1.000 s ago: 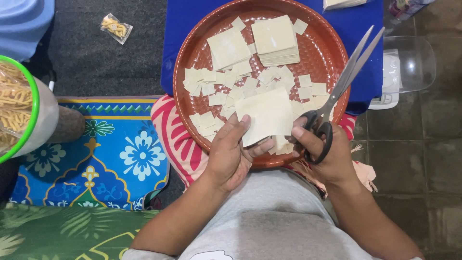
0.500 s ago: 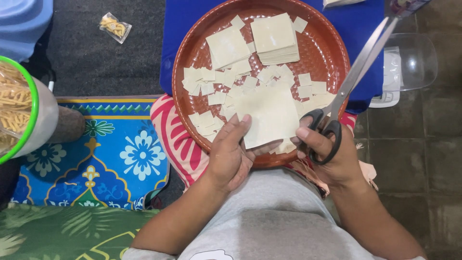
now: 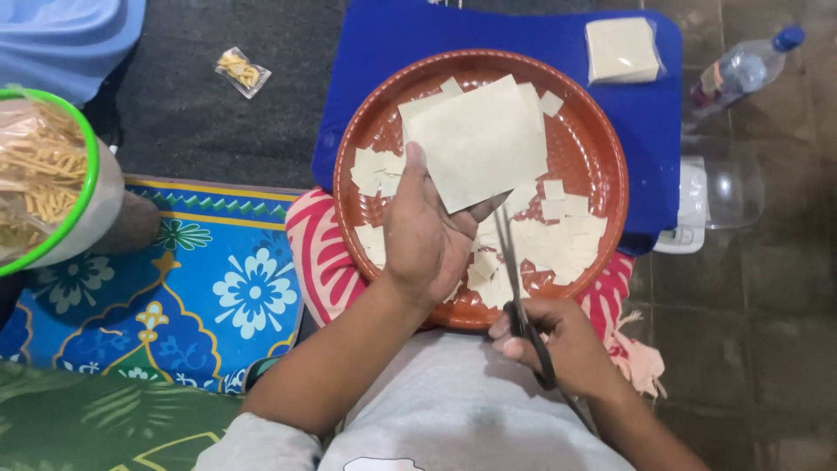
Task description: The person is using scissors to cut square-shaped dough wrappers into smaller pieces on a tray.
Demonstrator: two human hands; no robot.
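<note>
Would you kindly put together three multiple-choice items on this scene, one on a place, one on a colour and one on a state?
1. Where does the stack of uncut sheets lie?
A. in the round tray
B. on the blue board
C. on the patterned mat

2. What colour is the round tray?
A. reddish brown
B. green
C. white

3. What is the left hand doing?
A. resting empty
B. gripping the bottle
C. holding up a pale sheet

Answers:
1 B: the stack sits on the blue board beyond the tray's rim.
2 A: its rim and ridged floor are reddish brown.
3 C: the pale sheet is held above the tray, with the scissors in the right hand at its edge.
</note>
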